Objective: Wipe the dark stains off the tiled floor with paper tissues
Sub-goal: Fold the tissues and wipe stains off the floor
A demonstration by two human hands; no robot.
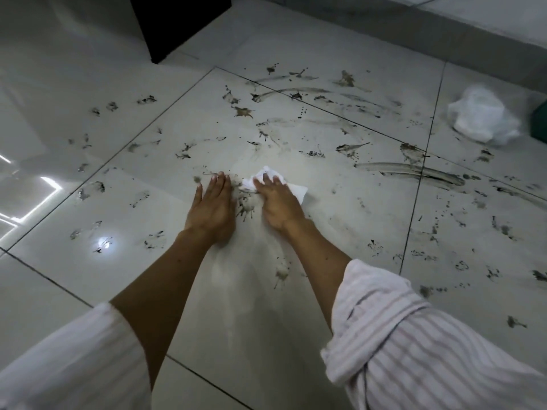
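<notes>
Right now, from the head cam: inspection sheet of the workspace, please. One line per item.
Surface: glossy pale tiled floor, dark grout lines, light glare at left.
Job's things: dark stains spattered and smeared over most tiles; white paper tissue lies flat under the right hand.
Clutter: crumpled white wad at far right, beside a green object cut off by the frame.
Grippers: left hand flat on the tile, fingers straight; right hand presses the tissue down.
Cables: nothing seen.
Surroundings: black furniture base at the top, grey step at upper right.
</notes>
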